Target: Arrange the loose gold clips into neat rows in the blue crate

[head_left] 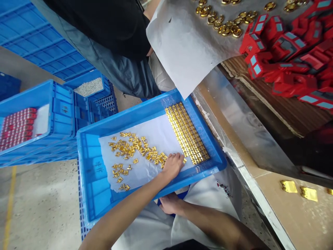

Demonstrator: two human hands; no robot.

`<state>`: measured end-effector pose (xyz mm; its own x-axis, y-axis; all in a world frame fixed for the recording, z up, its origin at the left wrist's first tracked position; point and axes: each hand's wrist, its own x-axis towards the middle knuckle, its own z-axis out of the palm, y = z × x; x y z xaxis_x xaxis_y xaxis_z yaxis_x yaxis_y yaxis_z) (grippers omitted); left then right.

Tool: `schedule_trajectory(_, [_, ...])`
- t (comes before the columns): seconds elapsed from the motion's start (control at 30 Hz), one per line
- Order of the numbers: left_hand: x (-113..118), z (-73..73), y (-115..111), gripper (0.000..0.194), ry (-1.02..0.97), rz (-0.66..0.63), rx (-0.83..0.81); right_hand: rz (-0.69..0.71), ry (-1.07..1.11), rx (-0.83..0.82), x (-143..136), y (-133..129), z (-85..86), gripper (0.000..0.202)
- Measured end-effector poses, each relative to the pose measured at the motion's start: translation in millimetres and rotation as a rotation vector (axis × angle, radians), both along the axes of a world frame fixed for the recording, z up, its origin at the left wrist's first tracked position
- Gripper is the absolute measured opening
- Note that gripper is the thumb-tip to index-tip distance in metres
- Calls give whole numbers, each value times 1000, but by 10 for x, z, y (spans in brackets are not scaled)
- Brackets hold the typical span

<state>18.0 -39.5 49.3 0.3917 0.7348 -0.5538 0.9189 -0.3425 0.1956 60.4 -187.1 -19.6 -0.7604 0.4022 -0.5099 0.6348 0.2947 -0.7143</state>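
Note:
My left hand (172,165) reaches into a blue plastic tray (90,185), its fingers bent and close together. At its fingertips a small gold piece (184,160) shows, beside the packed block of gold pieces (186,133) standing in neat rows at the tray's right end. To the left of the hand, loose gold pieces (130,146) lie scattered on a white paper sheet (156,126). My right hand (169,203) rests low by my lap, just under the tray's near rim. Its fingers are partly hidden, and I see nothing held in it.
Red toy vehicle parts (291,59) and gold rings (226,26) cover the workbench at upper right, where a paper sheet (179,48) hangs over the edge. Several gold parts (288,186) lie on a lower board. Blue crates (59,114) stand left. Another person (111,62) is across the tray.

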Motion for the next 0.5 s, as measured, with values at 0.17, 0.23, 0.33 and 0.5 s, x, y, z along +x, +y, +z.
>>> schedule_trajectory(0.17, [24, 3, -4, 19, -15, -43, -12, 4, -14, 1, 2, 45, 55, 43])
schedule_trajectory(0.23, [41, -9, 1, 16, -22, -44, -11, -12, -20, 7, 0, 65, 86, 44])
schedule_trajectory(0.33, [57, -28, 8, 19, -16, -50, -3, -39, -35, 13, -8, 71, 110, 41])
schedule_trajectory(0.5, [59, -44, 27, 20, -21, -31, 14, -71, -43, 31, -15, 37, 89, 35])
